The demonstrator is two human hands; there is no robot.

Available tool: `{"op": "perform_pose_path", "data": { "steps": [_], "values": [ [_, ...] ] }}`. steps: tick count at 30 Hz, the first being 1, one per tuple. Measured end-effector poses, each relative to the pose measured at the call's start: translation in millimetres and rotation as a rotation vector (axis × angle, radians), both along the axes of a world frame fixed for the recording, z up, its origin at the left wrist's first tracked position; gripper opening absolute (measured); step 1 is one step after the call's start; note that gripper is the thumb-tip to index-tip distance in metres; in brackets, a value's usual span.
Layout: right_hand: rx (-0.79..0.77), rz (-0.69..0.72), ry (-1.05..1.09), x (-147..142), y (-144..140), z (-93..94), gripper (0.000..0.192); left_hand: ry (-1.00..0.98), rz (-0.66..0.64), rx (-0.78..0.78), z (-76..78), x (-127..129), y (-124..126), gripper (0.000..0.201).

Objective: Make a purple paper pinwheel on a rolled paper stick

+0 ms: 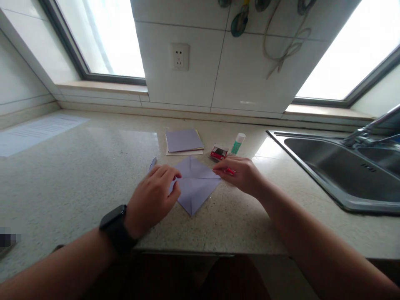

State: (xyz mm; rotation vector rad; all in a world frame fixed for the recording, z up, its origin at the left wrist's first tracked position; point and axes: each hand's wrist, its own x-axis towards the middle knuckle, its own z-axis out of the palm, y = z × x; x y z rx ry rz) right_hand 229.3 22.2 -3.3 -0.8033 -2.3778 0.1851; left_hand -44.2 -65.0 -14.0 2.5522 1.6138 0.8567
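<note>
**Two hands on a purple paper**

We see a folded purple paper lying flat on the speckled table. It sits near the front edge, in the middle of the view, and its bottom corner points toward us. Fold lines cross its middle.

The left hand rests on the left side of the paper. Its fingers are bent and press down on the sheet near the middle fold. The grip is partly curled, pressing on the paper but not wrapped around it. A black watch is on that wrist.

The right hand touches the right corner of the paper. Its grip is closed on a small red thing, pinched between thumb and fingers. We cannot tell what the red thing is.

Behind the paper lies a stack of more paper, purple on top. Just to its right is a small red and white box, and beside that a glue stick with a green label. A white printed sheet lies far off on the left. A steel sink is on the right, well apart from the hands.
</note>
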Motion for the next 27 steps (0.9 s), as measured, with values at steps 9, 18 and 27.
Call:
{"op": "perform_pose_path", "data": {
  "steps": [9, 18, 27],
  "values": [
    [-0.102, -0.019, -0.010, 9, 3, -2.1, 0.012, 0.087, -0.235, -0.148, -1.5, 7, -8, 0.037],
    [-0.115, 0.048, -0.004, 11, 6, -8.0, 0.014, 0.074, -0.203, -0.122, -2.0, 9, -8, 0.032],
    [-0.178, 0.018, 0.100, 6, -3, -2.2, 0.013, 0.033, -0.153, -0.082, 0.7, 9, -11, 0.011]
  ]
}}
